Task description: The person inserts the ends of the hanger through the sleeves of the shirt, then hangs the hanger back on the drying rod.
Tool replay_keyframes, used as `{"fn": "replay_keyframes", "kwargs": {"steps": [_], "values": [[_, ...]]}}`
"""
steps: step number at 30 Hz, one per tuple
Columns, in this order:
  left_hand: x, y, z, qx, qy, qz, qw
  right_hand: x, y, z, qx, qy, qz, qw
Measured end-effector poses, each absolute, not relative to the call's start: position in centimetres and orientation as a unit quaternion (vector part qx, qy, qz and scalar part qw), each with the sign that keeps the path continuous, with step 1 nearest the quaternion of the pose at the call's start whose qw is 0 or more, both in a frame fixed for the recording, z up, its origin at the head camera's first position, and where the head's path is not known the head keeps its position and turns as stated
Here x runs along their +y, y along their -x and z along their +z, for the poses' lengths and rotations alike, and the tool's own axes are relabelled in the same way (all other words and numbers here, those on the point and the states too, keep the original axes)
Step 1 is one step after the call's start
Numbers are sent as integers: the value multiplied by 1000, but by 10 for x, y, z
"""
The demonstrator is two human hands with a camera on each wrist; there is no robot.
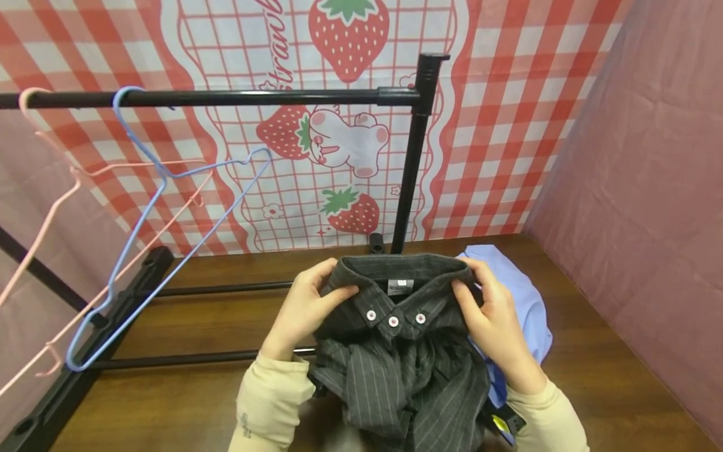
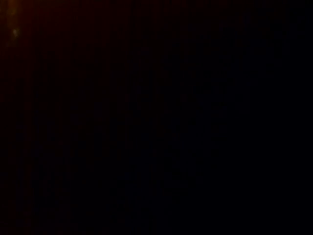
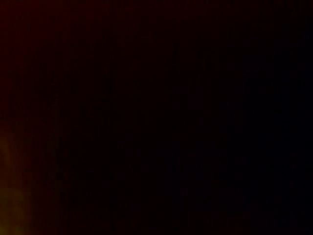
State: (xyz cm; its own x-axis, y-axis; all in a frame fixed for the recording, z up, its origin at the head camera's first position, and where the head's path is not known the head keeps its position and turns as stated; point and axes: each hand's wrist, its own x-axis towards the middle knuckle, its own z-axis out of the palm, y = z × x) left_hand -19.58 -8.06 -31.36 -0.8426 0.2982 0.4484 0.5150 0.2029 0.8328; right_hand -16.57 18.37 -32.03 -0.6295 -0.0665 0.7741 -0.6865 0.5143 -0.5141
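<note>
A dark grey pinstriped shirt with a button-down collar hangs between the two hands in the head view. White buttons run across its collar front, and a small label shows inside the neck. At the collar's left side the left hand pinches the cloth, thumb in front and fingers behind. The right hand grips the opposite side the same way, so the collar is spread wide. Below, the shirt's body falls in bunched folds. Both wrist views are almost black and show neither hand nor shirt.
A black rack's rail carries a blue hanger and a pink hanger at the left. Light blue cloth lies on the wooden table behind the right hand. The rack's post rises behind the shirt.
</note>
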Motion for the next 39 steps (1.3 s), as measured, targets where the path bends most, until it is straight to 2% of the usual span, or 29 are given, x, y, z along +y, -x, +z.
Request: {"fn": "replay_keyframes", "kwargs": {"steps": [4, 10, 16, 21, 32, 39], "values": [[-81, 195, -303, -774, 263, -548, 180, 181, 167, -313, -790, -248, 427, 364], [-85, 189, -280, -773, 281, -496, 277, 175, 172, -294, -769, -259, 445, 380], [-84, 183, -260, -740, 307, -494, 337, 169, 174, -274, -719, -260, 490, 418], [-82, 190, -275, -742, 295, -509, 322, 167, 178, -283, -729, -236, 485, 421], [-76, 221, -331, -792, 237, -516, 226, 171, 196, -322, -774, -208, 460, 382], [-69, 225, -341, -785, 202, -563, 162, 175, 205, -337, -793, -180, 466, 348]]}}
